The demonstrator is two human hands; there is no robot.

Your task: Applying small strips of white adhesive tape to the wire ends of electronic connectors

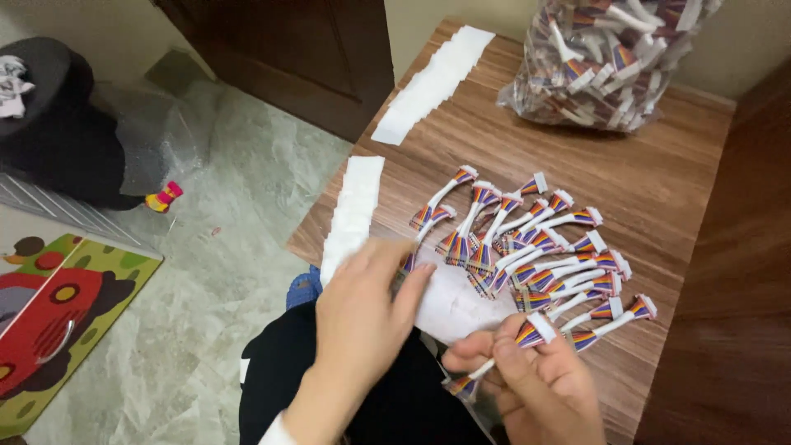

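Note:
My right hand pinches a short cable harness with rainbow wires, white sleeve and white connectors, near the table's front edge. My left hand, slightly blurred, rests with fingers together on a white paper sheet lying on the wooden table. Just beyond the sheet lies a pile of several matching cable harnesses.
A clear plastic bag full of the same harnesses stands at the table's back. Two rows of white paper strips and strips lie along the left edge. On the tiled floor: a black round object, a colourful play mat.

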